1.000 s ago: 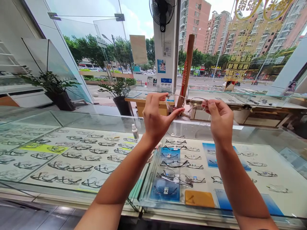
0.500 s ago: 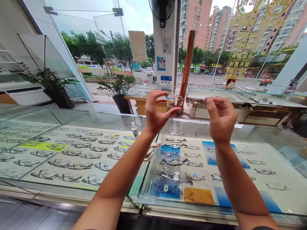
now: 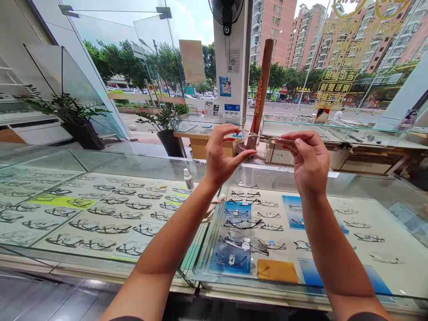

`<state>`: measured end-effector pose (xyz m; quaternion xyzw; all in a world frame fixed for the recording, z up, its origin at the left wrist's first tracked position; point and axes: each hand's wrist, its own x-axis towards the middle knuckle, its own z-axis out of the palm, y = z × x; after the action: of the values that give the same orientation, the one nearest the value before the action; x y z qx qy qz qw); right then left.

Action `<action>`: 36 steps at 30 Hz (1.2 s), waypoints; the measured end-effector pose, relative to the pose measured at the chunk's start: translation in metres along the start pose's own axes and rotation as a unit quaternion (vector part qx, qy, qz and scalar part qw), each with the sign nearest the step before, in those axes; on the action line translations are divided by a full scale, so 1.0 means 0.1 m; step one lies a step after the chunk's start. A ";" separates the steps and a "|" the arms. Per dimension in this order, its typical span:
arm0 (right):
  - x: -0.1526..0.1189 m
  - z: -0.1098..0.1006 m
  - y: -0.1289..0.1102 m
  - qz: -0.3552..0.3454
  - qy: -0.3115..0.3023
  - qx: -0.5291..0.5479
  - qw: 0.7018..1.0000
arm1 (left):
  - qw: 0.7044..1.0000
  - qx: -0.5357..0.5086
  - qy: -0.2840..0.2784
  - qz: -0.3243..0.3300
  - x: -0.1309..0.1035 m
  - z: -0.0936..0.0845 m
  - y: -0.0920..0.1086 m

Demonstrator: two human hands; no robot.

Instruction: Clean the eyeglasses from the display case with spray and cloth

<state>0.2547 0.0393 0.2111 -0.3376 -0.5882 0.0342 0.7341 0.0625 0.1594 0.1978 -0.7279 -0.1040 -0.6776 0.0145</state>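
Note:
Held up above the glass counter is a pair of thin-rimmed glasses [image 3: 249,141], its lenses clear. My left hand [image 3: 222,151] grips it at the left side, with thumb and fingers curved around the left lens. At the other side, my right hand [image 3: 310,156] pinches the right end of the frame between thumb and fingers. Part of the right lens is hard to make out against the boxes behind. Below my hands, several pairs of glasses [image 3: 245,224] lie in rows inside the glass display case [image 3: 214,285].
A small white bottle [image 3: 188,179] stands on the counter by my left forearm. An orange-brown cloth or pouch [image 3: 277,271] lies near the front of the case. Potted plants [image 3: 170,140], a leaning wooden post [image 3: 262,84] and another glass counter [image 3: 361,127] are farther back.
My left hand and the glasses have shifted slightly to the right. The fingers of my right hand now reach further over the right lens.

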 end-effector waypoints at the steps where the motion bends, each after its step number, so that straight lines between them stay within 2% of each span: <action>1: 0.00 -0.02 -0.02 -0.015 -0.004 -0.033 0.999 | 1.000 0.005 -0.010 0.006 0.01 -0.02 0.00; 6: 0.01 -0.07 -0.12 -0.100 -0.082 -0.224 0.966 | 0.995 0.039 -0.075 0.057 0.06 -0.06 0.07; 11: 0.02 -0.10 -0.08 -0.082 -0.133 -0.262 0.952 | 0.989 0.053 -0.101 0.095 0.07 -0.07 0.16; 18: 0.07 -0.20 -0.02 -0.032 -0.211 -0.195 0.957 | 0.987 0.040 -0.140 0.071 0.10 -0.12 0.23; 23: 0.08 -0.20 -0.03 -0.012 -0.228 -0.165 0.960 | 0.987 -0.003 -0.155 0.051 0.12 -0.15 0.25; 27: 0.08 -0.19 0.00 0.003 -0.233 -0.141 0.962 | 0.983 -0.072 -0.169 0.002 0.11 -0.14 0.25; 36: 0.06 -0.19 0.08 0.135 -0.284 -0.009 0.949 | 0.961 -0.196 -0.189 -0.054 0.07 -0.11 0.21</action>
<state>0.2766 0.0395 0.2103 -0.3966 -0.7213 0.2225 0.5223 0.0560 0.1377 0.2077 -0.8247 -0.0094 -0.5345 -0.1847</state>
